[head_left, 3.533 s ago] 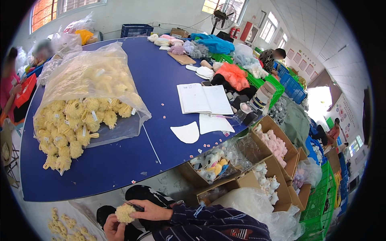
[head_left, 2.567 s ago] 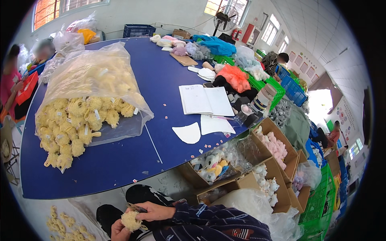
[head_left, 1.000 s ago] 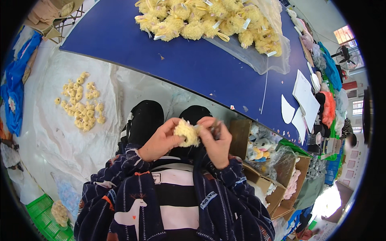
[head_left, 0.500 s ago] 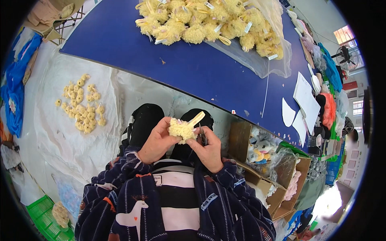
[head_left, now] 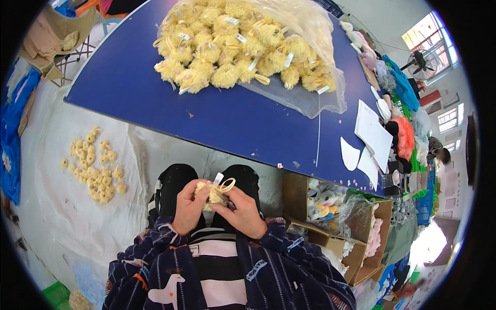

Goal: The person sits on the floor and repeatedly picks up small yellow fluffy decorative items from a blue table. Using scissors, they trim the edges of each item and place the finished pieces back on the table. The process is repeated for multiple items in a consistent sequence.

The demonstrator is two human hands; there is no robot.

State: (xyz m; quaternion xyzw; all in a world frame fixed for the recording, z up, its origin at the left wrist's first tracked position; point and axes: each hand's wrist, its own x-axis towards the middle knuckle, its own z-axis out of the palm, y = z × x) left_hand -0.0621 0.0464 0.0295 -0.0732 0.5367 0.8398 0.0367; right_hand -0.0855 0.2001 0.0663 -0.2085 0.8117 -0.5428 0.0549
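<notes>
Above my lap, both hands are closed on a small fuzzy yellow plush piece (head_left: 214, 196) with a ribbon loop (head_left: 228, 185) and a white tag (head_left: 218, 179) sticking up. My left hand (head_left: 187, 209) pinches its left side. From the right, the thumb and fingers of my right hand (head_left: 245, 212) press on it near the base of the loop. My fingers cover much of the piece. The dark cutting tool seen earlier at my right hand does not show now.
A blue table (head_left: 150, 111) stands ahead, bearing a heap of yellow plush pieces (head_left: 225, 75) on a clear plastic bag (head_left: 330, 98) and white paper sheets (head_left: 373, 135). Small yellow pieces (head_left: 93, 178) lie on white floor sheeting at left. Open cardboard boxes (head_left: 297, 199) stand at right.
My view has tilted up, bringing more of the table heap in. The plush piece has turned so its tag now shows. My hands have come closer together, and the dark tool has gone from sight.
</notes>
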